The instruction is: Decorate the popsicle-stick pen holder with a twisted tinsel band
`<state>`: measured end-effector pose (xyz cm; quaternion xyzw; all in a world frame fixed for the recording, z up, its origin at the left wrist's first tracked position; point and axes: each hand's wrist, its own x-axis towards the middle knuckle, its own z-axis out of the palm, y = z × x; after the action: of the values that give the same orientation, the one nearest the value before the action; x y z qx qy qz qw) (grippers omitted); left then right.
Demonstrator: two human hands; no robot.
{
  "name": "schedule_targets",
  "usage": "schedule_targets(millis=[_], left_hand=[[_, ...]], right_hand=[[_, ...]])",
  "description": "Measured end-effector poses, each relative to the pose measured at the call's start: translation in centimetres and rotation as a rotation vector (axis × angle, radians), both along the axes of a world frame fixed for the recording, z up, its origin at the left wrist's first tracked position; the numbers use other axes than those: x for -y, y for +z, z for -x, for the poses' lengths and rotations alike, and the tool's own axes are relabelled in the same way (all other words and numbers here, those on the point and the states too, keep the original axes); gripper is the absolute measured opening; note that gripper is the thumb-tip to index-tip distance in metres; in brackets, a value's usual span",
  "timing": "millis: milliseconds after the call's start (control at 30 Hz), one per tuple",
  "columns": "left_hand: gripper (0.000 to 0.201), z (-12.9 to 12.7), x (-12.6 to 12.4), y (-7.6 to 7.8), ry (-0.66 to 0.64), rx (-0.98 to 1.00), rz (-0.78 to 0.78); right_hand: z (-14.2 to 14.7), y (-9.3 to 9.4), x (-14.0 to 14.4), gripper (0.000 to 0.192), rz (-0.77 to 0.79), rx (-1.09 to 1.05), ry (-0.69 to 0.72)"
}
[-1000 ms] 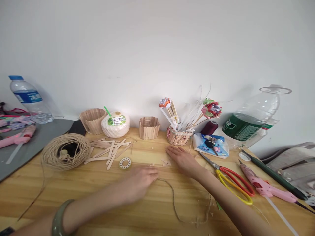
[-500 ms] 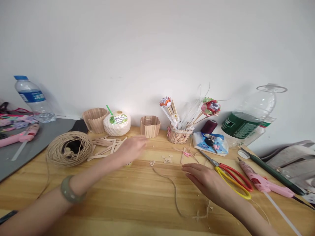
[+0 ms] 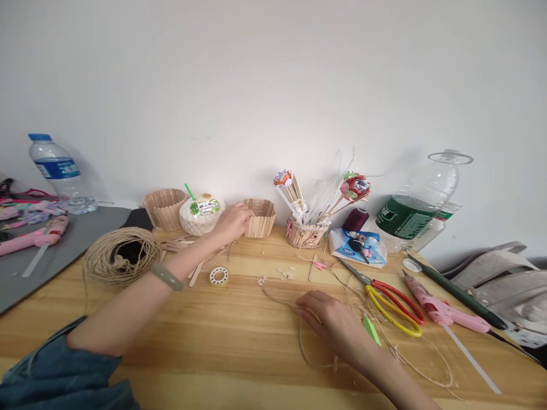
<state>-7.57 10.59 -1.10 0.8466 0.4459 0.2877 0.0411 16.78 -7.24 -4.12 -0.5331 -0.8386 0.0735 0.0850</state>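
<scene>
My left hand (image 3: 234, 222) has its fingers closed on the left rim of a small pot made of wooden craft sticks (image 3: 261, 221), which stands near the wall. A larger craft-stick pot (image 3: 164, 209) is at the left, beside a white trimmed coconut (image 3: 200, 216) with a green straw. My right hand (image 3: 327, 319) hovers low over or rests on the table, fingers loosely bent and holding nothing I can see; a length of twine (image 3: 302, 341) runs beneath it. Loose craft sticks (image 3: 196, 273) lie partly hidden behind my left forearm.
A twine coil (image 3: 122, 256) and roll of tape (image 3: 219, 276) lie left of centre. A decorated pot with paper flowers (image 3: 306, 233) stands at the wall. Scissors (image 3: 391, 304), a pink glue gun (image 3: 444, 310) and a big green-labelled bottle (image 3: 405, 216) are at the right.
My left hand has moved up to the small pot and taken its rim. My right hand has shifted left and nearer to me. The tape roll and a green piece now show.
</scene>
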Motion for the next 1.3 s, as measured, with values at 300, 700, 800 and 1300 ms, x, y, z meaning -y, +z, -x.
schedule_targets(millis=[300, 700, 800, 1300], left_hand=[[0.011, 2.0, 9.4, 2.6, -0.122, 0.016, -0.114], [0.014, 2.8, 16.9, 0.2, -0.381, 0.019, -0.173], [0.015, 1.9, 17.5, -0.4, -0.428, 0.012, -0.166], [0.015, 0.2, 11.7, 1.6, -0.156, -0.016, -0.18]], right_hand=[[3.4, -0.5, -0.4, 0.01, -0.014, -0.008, -0.003], [0.7, -1.3, -0.1, 0.013, 0.025, -0.29, -0.248], [-1.3, -0.6, -0.4, 0.012, 0.041, -0.45, -0.311], [0.3, 4.5, 4.1, 0.031, 0.333, -0.878, -0.236]])
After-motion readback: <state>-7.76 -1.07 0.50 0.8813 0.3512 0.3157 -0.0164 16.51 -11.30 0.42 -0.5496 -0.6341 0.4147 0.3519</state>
